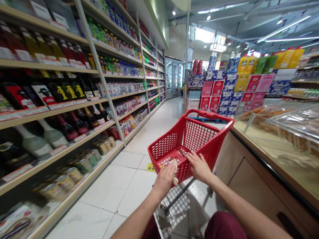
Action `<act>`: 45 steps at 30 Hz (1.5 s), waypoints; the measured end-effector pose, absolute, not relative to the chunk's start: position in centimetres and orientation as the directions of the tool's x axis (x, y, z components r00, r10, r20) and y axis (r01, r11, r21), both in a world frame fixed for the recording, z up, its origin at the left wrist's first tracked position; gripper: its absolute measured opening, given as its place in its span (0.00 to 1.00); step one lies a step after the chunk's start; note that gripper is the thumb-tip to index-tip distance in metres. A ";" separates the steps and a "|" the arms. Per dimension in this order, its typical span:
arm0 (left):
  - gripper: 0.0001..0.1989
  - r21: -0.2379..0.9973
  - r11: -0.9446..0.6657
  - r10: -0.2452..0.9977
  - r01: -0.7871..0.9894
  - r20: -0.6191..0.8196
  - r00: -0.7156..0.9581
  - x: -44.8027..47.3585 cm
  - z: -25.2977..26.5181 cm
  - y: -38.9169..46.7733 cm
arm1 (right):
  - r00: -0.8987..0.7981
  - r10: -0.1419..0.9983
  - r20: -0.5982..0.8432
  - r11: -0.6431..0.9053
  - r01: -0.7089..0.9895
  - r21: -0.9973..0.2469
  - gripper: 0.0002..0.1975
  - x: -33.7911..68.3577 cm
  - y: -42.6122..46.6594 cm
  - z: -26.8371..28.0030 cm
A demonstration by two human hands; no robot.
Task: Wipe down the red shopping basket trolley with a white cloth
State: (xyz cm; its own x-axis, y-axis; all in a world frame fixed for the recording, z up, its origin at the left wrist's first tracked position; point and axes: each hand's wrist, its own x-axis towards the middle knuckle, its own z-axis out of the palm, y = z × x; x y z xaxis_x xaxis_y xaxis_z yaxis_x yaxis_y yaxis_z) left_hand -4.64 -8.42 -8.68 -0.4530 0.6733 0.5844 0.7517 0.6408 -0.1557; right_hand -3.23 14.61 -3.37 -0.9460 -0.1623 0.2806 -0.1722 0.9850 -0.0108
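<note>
A red plastic shopping cart (199, 132) with perforated sides stands on the tiled floor right in front of me. My left hand (164, 177) is closed on a pale cloth (174, 171) and presses it against the cart's near rim at the left corner. Part of the cloth hangs down over the outside of the basket. Farther right, my right hand (200, 167) grips the same rim, its fingers reaching over the edge into the basket. The cart's inside floor shows no goods in the visible part.
Shelves (74, 136) of bottles and cans line the left side. A display counter (269, 159) with covered food stands close on the right. Behind the cart are stacked drink cartons (209, 94). A yellow floor sticker (150, 167) lies beside the cart; glass-door coolers (174, 74) stand far back.
</note>
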 end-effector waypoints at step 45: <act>0.21 -0.328 0.554 0.592 0.765 0.802 -0.085 -7.2 -10.5 -4.6 | -0.978 -0.024 0.208 0.919 -0.103 -0.380 0.27 -0.4 14.3 -8.0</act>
